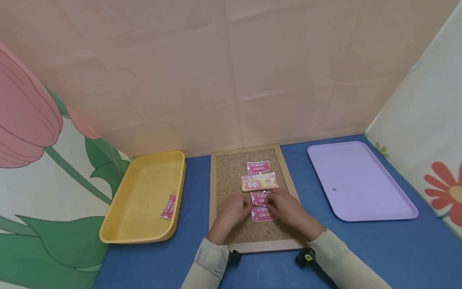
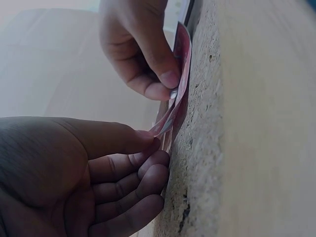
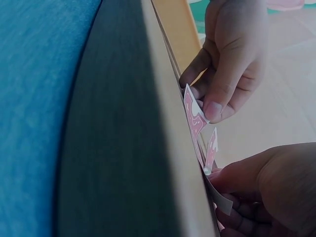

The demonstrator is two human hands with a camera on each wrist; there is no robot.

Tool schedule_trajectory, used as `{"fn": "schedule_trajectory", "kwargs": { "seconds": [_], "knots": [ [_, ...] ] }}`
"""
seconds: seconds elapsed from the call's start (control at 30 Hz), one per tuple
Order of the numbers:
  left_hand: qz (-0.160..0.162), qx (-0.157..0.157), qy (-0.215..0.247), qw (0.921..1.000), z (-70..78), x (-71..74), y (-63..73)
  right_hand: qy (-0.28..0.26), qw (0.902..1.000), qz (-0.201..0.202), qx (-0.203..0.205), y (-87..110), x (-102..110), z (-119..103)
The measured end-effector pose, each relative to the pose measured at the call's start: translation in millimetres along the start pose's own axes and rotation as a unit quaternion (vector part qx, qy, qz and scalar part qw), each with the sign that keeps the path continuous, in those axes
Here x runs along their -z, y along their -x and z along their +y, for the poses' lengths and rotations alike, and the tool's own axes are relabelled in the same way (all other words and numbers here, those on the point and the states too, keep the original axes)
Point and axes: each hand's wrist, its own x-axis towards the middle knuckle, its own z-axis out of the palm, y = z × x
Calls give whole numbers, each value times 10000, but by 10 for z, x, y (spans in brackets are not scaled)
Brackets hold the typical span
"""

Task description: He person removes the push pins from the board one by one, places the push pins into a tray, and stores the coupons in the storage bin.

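A deep yellow plastic tub (image 1: 137,196) is sitting on the left of the blue counter (image 1: 196,249), and one pink paper slip with white marks (image 1: 168,207) is lying in it, leaning near its right side. On the right, a flat light purple tray with round corners (image 1: 364,180) is holding a tiny dark bit (image 1: 334,189), too small to name. Between the two, a brown cork board with a light wood frame (image 1: 229,176) is lying on the counter and carrying four paper pieces in a column: a small pink slip at the top (image 1: 258,167), a wider pink and yellow ticket with a big 50 (image 1: 260,182), then a third pink slip (image 1: 258,198) and a lowest pink slip (image 1: 262,215), close together. Both hands are working at these two low slips. The left hand (image 1: 232,212) is keeping a narrow grip, pinching the edge of a slip between thumb and finger. The right hand (image 1: 290,208) is pinching a small shiny silver pin (image 2: 174,93) against the paper, its grip narrow too. Which low slip the fingers are holding, I cannot tell.
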Motion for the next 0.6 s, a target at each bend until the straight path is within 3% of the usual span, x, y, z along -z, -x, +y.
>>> {"fn": "schedule_trajectory", "kwargs": {
  "seconds": [0.6],
  "knots": [
    [27, -38, -168, 9998, -10, -3, -6, 94, 9997, -121, -171, 5, 30, -20]
  ]
}}
